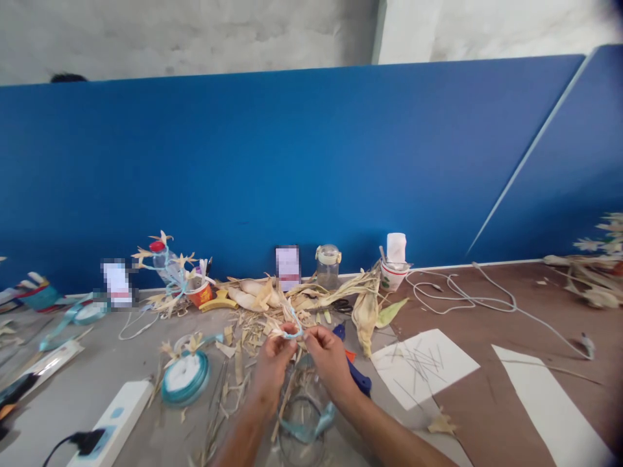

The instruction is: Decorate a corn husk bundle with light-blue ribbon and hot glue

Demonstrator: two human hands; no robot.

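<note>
Both hands meet over the table, low in the centre of the view. My left hand [273,363] pinches a small bundle of pale corn husk [282,331] wrapped with thin light-blue ribbon [294,324]. My right hand [329,357] is closed too, its fingertips pinching the ribbon end right next to the bundle. The ribbon trails down to a loose loop [306,425] between my forearms. A clear round container [299,421] lies under my wrists. A spool of teal ribbon [185,377] sits left of my left hand.
Corn husks and scraps [302,295] litter the table behind my hands. A blue glue gun [357,376] lies by my right wrist. A power strip [111,418], glass jar [328,264], paper cup [393,272], white cable [462,295] and paper sheets [423,366] surround them. A blue partition [311,162] closes the back.
</note>
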